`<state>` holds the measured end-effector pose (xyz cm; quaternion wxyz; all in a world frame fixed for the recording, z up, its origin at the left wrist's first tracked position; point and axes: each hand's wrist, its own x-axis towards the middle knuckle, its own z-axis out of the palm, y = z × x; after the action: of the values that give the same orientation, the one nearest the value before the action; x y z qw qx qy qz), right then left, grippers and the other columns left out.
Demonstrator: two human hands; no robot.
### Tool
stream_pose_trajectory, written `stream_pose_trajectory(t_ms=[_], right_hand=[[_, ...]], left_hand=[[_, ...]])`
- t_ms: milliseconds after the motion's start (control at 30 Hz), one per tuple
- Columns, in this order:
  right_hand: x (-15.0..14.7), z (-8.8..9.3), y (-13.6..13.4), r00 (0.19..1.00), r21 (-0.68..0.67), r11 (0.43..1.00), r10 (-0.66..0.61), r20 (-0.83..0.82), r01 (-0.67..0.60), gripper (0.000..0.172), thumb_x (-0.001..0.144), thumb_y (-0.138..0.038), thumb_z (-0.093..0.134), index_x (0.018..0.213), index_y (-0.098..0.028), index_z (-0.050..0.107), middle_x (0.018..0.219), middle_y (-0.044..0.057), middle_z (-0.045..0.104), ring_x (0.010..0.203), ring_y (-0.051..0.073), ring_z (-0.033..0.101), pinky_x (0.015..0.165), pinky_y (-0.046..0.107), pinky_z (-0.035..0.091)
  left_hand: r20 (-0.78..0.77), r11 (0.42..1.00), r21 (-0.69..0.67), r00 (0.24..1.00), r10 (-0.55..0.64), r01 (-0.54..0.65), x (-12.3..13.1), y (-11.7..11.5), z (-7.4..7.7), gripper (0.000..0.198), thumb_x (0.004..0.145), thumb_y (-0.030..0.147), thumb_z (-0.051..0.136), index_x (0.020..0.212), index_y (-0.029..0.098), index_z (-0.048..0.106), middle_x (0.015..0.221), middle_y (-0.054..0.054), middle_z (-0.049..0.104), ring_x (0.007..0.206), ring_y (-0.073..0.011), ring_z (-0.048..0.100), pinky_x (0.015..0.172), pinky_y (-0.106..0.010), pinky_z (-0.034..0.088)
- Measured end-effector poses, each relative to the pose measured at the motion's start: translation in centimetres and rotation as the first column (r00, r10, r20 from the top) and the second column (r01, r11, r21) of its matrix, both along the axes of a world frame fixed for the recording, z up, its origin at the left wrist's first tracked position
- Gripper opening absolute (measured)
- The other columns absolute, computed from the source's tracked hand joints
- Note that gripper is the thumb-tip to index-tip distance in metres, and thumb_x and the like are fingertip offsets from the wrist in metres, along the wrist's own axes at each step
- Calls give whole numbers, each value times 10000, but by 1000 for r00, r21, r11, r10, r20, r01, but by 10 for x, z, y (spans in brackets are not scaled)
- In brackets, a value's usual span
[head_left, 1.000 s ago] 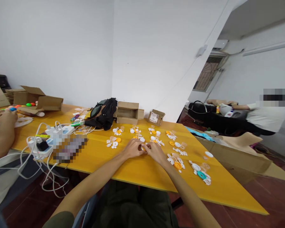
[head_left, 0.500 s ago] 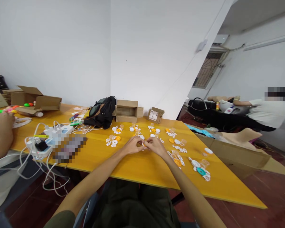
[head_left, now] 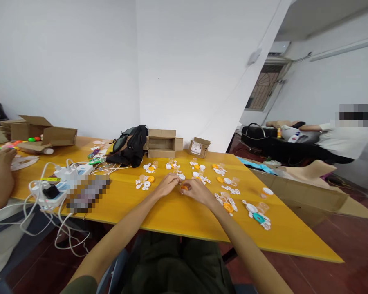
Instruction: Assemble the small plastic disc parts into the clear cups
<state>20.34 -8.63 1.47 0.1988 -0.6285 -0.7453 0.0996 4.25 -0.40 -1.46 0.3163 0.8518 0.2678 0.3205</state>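
Holding orange pc (head_left: 184, 188) w/ R hand (head_left: 198, 190), L hand (head_left: 168, 184) nr white disc (head_left: 182, 177).

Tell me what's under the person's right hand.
Under the right hand, part of an orange piece shows, with the yellow tabletop nearby. Whatever the hand itself covers cannot be seen.

On my screen I get a yellow-orange wooden counter (head_left: 159, 214). I make out a round orange plastic piece (head_left: 184, 188), a round teal plastic disc (head_left: 259, 218), a round white plastic disc (head_left: 251, 208) and a small white plastic plate (head_left: 266, 226) patterned with cut-out holes. I see a fabric backpack (head_left: 135, 146) in black and grey-green, an open brown cardboard box (head_left: 162, 154), a white plastic power strip (head_left: 80, 170), a bunched light-blue cloth (head_left: 258, 166) and a dark red floor (head_left: 349, 232).
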Motion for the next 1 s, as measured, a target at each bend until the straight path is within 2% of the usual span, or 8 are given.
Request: stream_pose_trajectory(t_ms=[100, 233, 400, 600, 767, 1000], right_hand=[[-5, -2, -1, 994, 10, 1000, -12, 110, 11, 117, 826, -219, 622, 828, -203, 739, 737, 48, 700, 751, 208, 636, 677, 267, 414], [-5, -3, -2, 990, -16, 1000, -13, 143, 15, 121, 847, -215, 615, 804, -205, 728, 753, 58, 701, 758, 215, 644, 687, 276, 412], [-2, -4, -6, 996, -15, 1000, 0, 92, 2, 101, 835, -249, 653, 893, -223, 732, 818, 42, 713, 803, 216, 653, 700, 276, 423], [2, -13, -9, 1000, 41, 999, -14, -23, 15, 184, 804, -203, 654, 962, -245, 737, 946, 44, 737, 913, 230, 672, 777, 297, 460], [5, -14, -10, 988, 65, 997, -38, -148, 48, 174, 823, -232, 630, 961, -245, 736, 997, 52, 753, 968, 246, 683, 844, 330, 492], [4, -16, -11, 987, 61, 997, -38, -158, 49, 200, 798, -211, 640, 973, -248, 728, 981, 40, 758, 935, 243, 688, 819, 330, 500]], left_hand=[[6, 1000, 8, 1000, -2, 2, 1, 1, -2, 257, 849, 148, 473, 810, 195, 723, 925, -30, 752, 977, -226, 631, 968, -343, 477], [2, 999, 20, 1000, -27, 27, 3, 1, -6, 266, 810, 100, 491, 826, 204, 735, 922, -27, 757, 972, -219, 651, 965, -338, 490], [7, 999, 32, 999, -37, 36, 5, 1, -7, 265, 793, 90, 489, 846, 190, 729, 931, -39, 753, 961, -221, 656, 941, -345, 498], [7, 998, 17, 998, -66, 66, 3, 1, -8, 291, 758, 65, 492, 890, 191, 719, 885, -24, 732, 894, -206, 651, 884, -321, 510], [22, 999, 3, 999, -42, 42, 3, 3, -11, 251, 814, 109, 503, 916, 200, 714, 940, -27, 728, 956, -212, 639, 944, -337, 498], [8, 997, -20, 997, -73, 73, 1, 2, -10, 266, 775, 102, 509, 932, 195, 702, 927, -27, 710, 927, -211, 631, 917, -335, 505]])
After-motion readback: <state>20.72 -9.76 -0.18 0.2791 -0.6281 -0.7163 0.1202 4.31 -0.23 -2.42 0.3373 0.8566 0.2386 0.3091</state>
